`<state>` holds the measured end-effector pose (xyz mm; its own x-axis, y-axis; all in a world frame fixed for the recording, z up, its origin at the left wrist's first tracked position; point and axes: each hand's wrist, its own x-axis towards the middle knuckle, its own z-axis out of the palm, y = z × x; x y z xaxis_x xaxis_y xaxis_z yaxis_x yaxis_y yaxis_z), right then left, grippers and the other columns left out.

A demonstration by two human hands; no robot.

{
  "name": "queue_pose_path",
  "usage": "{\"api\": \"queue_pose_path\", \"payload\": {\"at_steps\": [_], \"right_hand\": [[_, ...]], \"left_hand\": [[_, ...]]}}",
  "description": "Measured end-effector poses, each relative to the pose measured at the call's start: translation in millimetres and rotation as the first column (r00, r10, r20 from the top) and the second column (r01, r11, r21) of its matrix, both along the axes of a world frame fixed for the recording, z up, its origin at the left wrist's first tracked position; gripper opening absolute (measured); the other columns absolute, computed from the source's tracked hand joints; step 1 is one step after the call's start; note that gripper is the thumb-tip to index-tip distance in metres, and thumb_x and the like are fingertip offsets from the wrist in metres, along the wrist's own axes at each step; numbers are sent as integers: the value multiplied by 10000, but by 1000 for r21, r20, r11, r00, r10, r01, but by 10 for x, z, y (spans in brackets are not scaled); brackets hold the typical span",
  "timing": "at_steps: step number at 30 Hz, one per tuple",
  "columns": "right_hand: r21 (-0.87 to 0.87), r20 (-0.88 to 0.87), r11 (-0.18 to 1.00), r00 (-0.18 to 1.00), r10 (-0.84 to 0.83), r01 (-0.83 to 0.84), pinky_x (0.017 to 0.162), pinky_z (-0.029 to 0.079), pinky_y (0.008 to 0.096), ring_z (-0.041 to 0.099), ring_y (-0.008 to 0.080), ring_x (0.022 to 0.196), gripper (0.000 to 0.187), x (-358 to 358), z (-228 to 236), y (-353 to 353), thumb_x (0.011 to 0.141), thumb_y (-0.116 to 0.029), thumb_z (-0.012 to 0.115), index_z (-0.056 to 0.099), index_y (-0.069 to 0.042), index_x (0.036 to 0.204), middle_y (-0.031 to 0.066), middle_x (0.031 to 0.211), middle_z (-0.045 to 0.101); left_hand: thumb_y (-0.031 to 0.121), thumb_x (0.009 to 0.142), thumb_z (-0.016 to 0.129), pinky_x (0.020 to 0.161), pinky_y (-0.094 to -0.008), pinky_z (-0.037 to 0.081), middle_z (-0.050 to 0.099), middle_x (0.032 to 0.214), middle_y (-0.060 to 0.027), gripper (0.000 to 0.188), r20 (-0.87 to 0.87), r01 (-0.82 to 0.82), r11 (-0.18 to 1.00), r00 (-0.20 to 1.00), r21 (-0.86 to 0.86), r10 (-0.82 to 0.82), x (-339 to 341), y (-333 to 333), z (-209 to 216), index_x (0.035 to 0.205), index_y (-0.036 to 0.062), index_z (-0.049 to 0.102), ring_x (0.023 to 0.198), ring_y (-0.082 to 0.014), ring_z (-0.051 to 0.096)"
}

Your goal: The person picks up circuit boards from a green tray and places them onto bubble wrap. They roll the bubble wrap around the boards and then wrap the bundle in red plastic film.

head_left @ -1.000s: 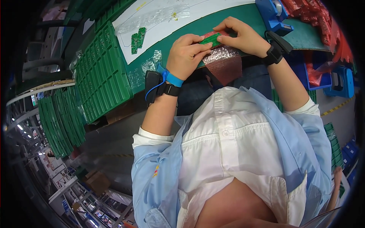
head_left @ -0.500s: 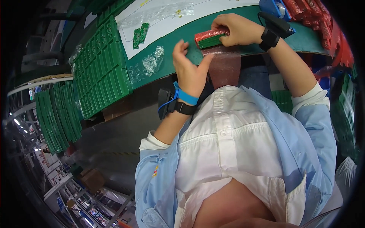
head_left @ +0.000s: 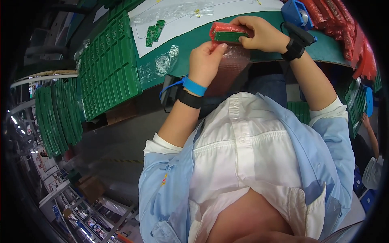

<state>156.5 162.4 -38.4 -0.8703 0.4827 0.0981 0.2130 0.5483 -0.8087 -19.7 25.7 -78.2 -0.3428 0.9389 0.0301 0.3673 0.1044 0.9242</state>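
Since the earlier frame, both hands have shifted slightly along the bench edge, and the left hand (head_left: 207, 60) has come up closer under the board (head_left: 227, 37). Right hand (head_left: 259, 34) is clamped on that small green board, which sits half inside a red bubble bag (head_left: 225, 29), held just above the bench (head_left: 194, 40) edge. Left hand's fingers are curled together, pinching the clear bubble wrap (head_left: 233, 65) that hangs below the board; its thumb tip touches the bag's lower edge. Each wrist carries a black band, the left also a blue strap (head_left: 193, 86). On the bench, left of the board, lie a white sheet (head_left: 178, 24) with two small green boards (head_left: 154, 32), and further left a stack of green trays (head_left: 107, 69). Red bags (head_left: 344, 28) are heaped at the bench's right end.
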Motion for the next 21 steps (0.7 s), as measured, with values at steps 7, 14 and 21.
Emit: {"api": "queue_pose_path", "payload": {"at_steps": [7, 14, 21], "right_hand": [[506, -173, 847, 981, -83, 162, 761, 495, 366, 584, 303, 853, 433, -127, -272, -160, 704, -24, 650, 585, -15, 1133, 134, 972, 591], [699, -204, 684, 975, -88, 208, 791, 485, 367, 567, 285, 894, 441, -176, -356, -303, 718, -83, 710, 605, -58, 1145, 98, 951, 570], [699, -77, 711, 996, -34, 78, 809, 480, 342, 570, 257, 939, 479, -154, -259, -339, 707, -145, 735, 610, -76, 1164, 70, 945, 571]], "left_hand": [[234, 816, 706, 577, -414, 487, 630, 636, -112, 250, -5, -36, 995, 999, -98, 35, -41, 65, 5, 831, -9, 647, 604, -323, 618], [200, 787, 722, 661, -440, 486, 651, 741, -110, 213, -417, -184, 973, 902, -143, 110, 35, -5, 124, 787, 20, 609, 732, -340, 618], [151, 726, 764, 853, -411, 430, 626, 1049, -50, 216, -665, 171, 917, 736, 361, 124, -75, -26, 30, 921, 107, 681, 1032, -294, 553]]}}
